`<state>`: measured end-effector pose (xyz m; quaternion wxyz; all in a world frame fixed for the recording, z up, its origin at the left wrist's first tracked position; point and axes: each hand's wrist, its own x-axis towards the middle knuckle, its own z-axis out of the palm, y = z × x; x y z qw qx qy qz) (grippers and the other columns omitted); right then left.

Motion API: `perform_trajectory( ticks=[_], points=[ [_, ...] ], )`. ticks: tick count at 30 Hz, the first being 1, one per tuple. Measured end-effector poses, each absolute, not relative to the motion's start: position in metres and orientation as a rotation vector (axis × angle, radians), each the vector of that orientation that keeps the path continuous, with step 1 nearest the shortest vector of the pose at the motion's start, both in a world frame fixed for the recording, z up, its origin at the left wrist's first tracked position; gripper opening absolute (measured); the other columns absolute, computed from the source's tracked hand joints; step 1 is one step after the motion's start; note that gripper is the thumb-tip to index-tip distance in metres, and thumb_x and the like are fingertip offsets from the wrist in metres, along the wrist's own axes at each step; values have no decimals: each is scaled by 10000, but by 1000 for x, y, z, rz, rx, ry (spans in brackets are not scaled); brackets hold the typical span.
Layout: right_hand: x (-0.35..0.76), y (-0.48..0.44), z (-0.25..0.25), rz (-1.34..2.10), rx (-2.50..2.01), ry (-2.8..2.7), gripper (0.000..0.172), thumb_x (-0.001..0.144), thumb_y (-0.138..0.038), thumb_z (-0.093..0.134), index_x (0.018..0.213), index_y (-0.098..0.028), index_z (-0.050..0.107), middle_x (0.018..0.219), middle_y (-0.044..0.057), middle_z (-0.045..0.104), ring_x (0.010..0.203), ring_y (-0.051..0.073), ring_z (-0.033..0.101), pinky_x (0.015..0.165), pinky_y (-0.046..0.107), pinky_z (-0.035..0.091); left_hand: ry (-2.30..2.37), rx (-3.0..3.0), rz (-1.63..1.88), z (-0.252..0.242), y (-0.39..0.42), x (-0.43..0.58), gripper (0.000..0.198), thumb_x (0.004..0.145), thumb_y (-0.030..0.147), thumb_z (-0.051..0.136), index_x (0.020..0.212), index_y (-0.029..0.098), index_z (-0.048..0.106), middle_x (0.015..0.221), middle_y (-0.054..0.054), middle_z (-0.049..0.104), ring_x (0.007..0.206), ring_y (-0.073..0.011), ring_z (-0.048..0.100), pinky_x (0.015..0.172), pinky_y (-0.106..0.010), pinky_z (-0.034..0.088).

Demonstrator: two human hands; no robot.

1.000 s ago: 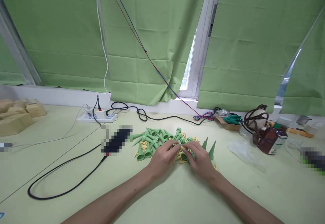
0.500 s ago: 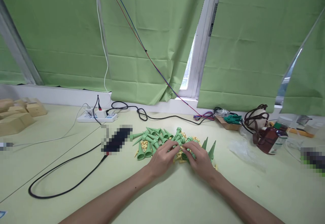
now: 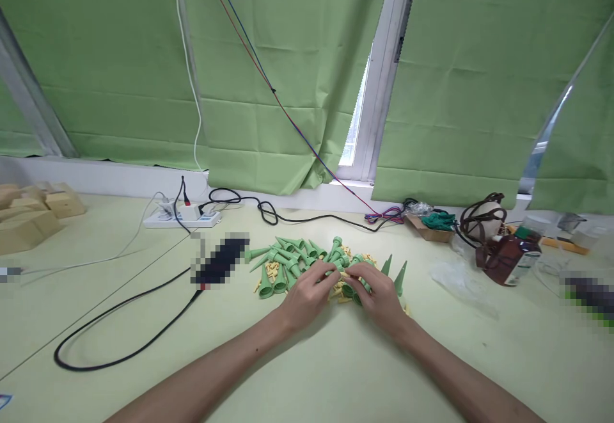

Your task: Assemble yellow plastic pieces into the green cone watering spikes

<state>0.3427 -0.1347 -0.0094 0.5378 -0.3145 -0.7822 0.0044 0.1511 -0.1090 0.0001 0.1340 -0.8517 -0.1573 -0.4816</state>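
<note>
A heap of green plastic cones mixed with small yellow pieces lies on the pale green table. My left hand and my right hand meet over the near side of the heap, fingertips pinched together. The right fingers curl round a green cone. The left fingertips press on a small piece that I cannot make out. Two cones stand upright just right of my right hand.
A black cable loops across the table on the left, past a blurred dark object and a white power strip. Wooden blocks sit far left. A brown bottle, clear plastic bag and clutter lie right. Green curtains hang behind.
Both hands have stayed at the heap with only small finger movements. The view has tilted slightly, so everything sits a little lower and nearer.
</note>
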Motion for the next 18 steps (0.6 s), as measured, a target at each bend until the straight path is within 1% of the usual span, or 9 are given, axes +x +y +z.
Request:
perform_trajectory(
  ticks=[5,12,15,18],
  points=[
    [343,-133,-10,32,-775,-1863,126,977,-166,520,1014,-220,628,886,55,673,811,191,648,708,311,523,-451,-2475,-1376,-3,-107,151,345,867,-66,406,1077,158,563,939,-87,615,823,-166,569,705,-296,525],
    [343,-133,-10,41,-833,-1866,121,989,-216,510,981,-200,630,847,52,669,754,180,635,671,294,506,-460,-2477,-1375,-4,-107,151,343,905,-18,381,1107,176,580,959,-90,630,848,-174,600,712,-301,531],
    [343,-134,-10,70,-854,-1871,147,999,-240,495,952,-199,629,829,51,664,734,177,626,657,292,498,-465,-2498,-1372,-6,-106,150,397,902,-23,404,1201,184,564,982,-90,629,873,-174,606,710,-288,535],
    [344,-134,-9,82,-870,-1868,172,1007,-252,479,929,-202,624,806,42,657,708,169,612,647,286,491,-413,-2520,-1410,-8,-105,150,524,902,-20,451,1382,192,443,1042,-96,643,942,-179,623,753,-298,558]
  ],
)
